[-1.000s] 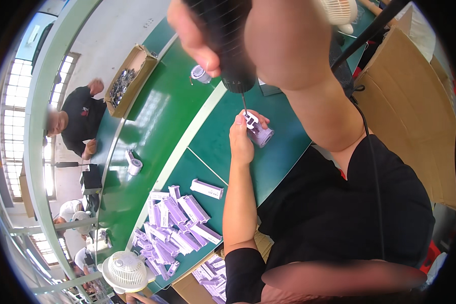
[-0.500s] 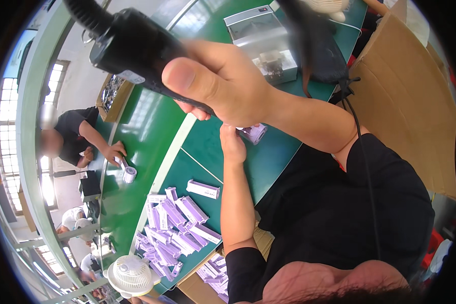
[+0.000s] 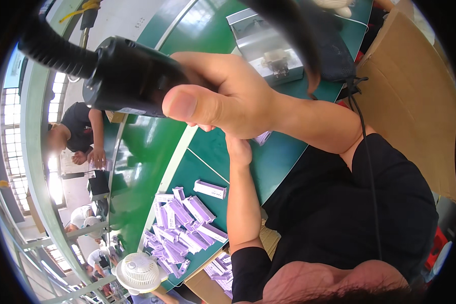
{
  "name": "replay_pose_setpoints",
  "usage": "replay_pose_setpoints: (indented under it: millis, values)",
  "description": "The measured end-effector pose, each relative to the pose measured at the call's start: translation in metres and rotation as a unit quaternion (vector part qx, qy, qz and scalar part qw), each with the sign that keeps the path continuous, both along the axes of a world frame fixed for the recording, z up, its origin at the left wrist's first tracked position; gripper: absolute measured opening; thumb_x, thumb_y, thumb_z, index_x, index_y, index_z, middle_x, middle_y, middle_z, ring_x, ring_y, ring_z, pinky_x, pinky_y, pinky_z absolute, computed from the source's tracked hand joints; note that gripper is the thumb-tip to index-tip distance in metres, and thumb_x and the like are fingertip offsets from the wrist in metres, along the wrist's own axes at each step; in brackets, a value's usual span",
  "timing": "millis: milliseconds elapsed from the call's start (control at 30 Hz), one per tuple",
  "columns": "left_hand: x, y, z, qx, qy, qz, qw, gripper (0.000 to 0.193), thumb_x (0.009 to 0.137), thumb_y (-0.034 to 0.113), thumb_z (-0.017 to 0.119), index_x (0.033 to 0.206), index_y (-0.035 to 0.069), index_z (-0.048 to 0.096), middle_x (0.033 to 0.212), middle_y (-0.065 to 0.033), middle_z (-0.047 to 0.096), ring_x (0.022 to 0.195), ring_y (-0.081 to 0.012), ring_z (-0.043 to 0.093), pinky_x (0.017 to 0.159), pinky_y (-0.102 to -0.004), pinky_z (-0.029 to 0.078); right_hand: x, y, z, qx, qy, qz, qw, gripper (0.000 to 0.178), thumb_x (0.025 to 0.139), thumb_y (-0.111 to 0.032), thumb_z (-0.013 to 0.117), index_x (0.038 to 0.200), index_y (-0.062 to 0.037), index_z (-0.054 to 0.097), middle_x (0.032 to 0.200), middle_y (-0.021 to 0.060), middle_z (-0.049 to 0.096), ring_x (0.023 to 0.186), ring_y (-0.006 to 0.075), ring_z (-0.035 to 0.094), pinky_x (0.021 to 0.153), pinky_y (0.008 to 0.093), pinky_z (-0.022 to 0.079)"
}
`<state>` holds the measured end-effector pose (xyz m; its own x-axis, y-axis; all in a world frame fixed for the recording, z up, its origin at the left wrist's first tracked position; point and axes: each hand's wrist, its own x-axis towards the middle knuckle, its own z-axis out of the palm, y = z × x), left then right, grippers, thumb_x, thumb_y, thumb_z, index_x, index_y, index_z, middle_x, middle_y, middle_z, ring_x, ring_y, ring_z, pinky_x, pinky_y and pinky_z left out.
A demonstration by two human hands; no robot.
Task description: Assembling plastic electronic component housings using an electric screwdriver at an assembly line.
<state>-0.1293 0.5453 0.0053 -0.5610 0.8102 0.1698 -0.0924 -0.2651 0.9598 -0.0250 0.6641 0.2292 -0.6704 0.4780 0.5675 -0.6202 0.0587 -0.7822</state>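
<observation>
Black driver (image 3: pixel 129 76) has swung leftward, the right hand's fingers (image 3: pixel 182 103) curled round it; left hand (image 3: pixel 239 151) mostly hidden, its grip I cannot tell, lilac part (image 3: pixel 263 138) showing just to its right

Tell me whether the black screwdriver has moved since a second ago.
Yes: in the right hand, the black screwdriver has swung leftward, its body now reaching farther left of the pale strip.

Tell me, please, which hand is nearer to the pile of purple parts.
Left. The left hand is above and right of the pile in the picture; the right hand, around the black tool, is farther up, closer to the camera.
</observation>
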Motion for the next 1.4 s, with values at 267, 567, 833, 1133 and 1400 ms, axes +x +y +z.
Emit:
replay_pose_setpoints:
  millis: [267, 567, 833, 1133, 1400]
  values:
    - [0.001, 0.001, 0.0, 0.009, 0.044, 0.026, 0.999, 0.034, 0.11, 0.021, 0.041, 0.12, -0.002, 0.064, 0.111, -0.0136, 0.07, 0.094, -0.0252, 0.068, 0.076, -0.036, 0.057, -0.002, 0.0, -0.005, -0.007, 0.004, 0.03, 1.0, 0.055, 0.098, -0.059, 0.067, 0.103, -0.0043, 0.064, 0.079, 0.001, 0.061, 0.063, 0.006, 0.058, 0.057, 0.023, 0.048]
    - [0.006, -0.001, 0.01, 0.005, -0.005, -0.004, 1.0, 0.037, 0.11, 0.028, 0.043, 0.122, 0.0, 0.062, 0.111, -0.0123, 0.07, 0.097, -0.0245, 0.067, 0.078, -0.0359, 0.056, -0.004, 0.004, -0.008, -0.006, -0.003, 0.038, 0.999, 0.056, 0.099, -0.059, 0.067, 0.105, -0.0041, 0.064, 0.079, 0.0009, 0.061, 0.063, 0.0062, 0.057, 0.057, 0.0231, 0.048]
    - [-0.015, -0.007, -0.036, -0.007, 0.286, 0.045, 0.957, 0.034, 0.11, 0.025, 0.044, 0.121, 0.001, 0.066, 0.107, -0.0103, 0.071, 0.093, -0.0241, 0.067, 0.079, -0.0362, 0.053, -0.008, -0.001, -0.014, 0.026, -0.022, 0.099, 0.994, 0.079, 0.097, -0.071, 0.06, 0.128, 0.0013, 0.062, 0.08, 0.0018, 0.063, 0.063, 0.0053, 0.056, 0.054, 0.0221, 0.045]
    - [0.015, 0.007, 0.045, -0.042, 0.063, -0.057, 0.995, 0.05, 0.112, 0.041, 0.037, 0.105, -0.001, 0.064, 0.09, -0.0087, 0.07, 0.081, -0.016, 0.066, 0.076, -0.0296, 0.053, -0.009, -0.006, -0.017, -0.002, -0.029, 0.075, 0.997, 0.101, 0.087, -0.087, 0.053, 0.123, 0.0069, 0.055, 0.076, 0.0047, 0.061, 0.059, 0.0082, 0.055, 0.054, 0.0222, 0.041]
    - [0.023, 0.01, 0.039, 0.016, -0.033, -0.081, 0.996, 0.046, 0.113, 0.04, 0.037, 0.109, 0.002, 0.063, 0.089, -0.0065, 0.069, 0.08, -0.0141, 0.065, 0.073, -0.0289, 0.052, -0.011, -0.007, -0.016, 0.004, -0.014, 0.087, 0.996, 0.104, 0.09, -0.087, 0.05, 0.132, 0.0085, 0.052, 0.069, 0.0044, 0.059, 0.052, 0.0095, 0.056, 0.047, 0.0225, 0.042]
